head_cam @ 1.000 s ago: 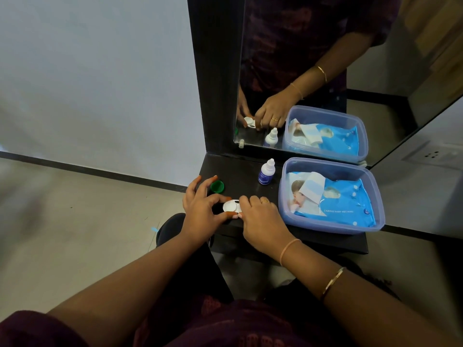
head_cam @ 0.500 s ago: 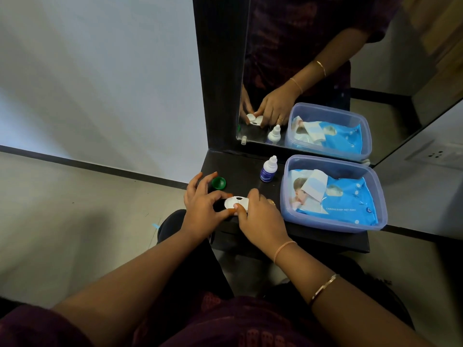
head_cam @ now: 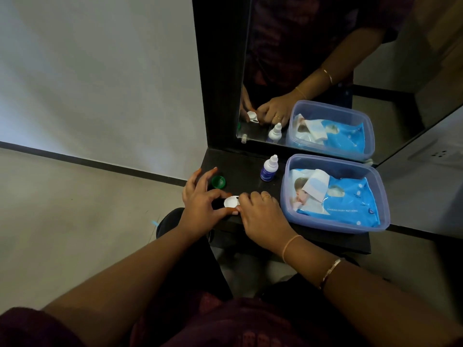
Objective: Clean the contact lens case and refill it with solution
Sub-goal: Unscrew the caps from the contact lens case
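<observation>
A white contact lens case (head_cam: 231, 202) lies near the front edge of a dark shelf (head_cam: 245, 171). My left hand (head_cam: 200, 206) pinches its left end between thumb and forefinger, the other fingers spread upward. My right hand (head_cam: 261, 216) has its fingers curled over the case's right half, which is hidden under them. A green cap (head_cam: 218, 182) lies loose on the shelf just behind my left hand. A small solution bottle (head_cam: 268, 169) with a white nozzle and blue label stands upright farther back.
A translucent blue plastic tub (head_cam: 383, 196) holding a blue pack of wet wipes (head_cam: 343, 201) fills the shelf's right side. A mirror (head_cam: 325, 58) in a dark frame rises behind the shelf. The shelf's front edge is right under my hands, floor below.
Both hands stay on the case in the same spot. My right fingers have shifted a little over its right half; the camera view has drifted slightly.
</observation>
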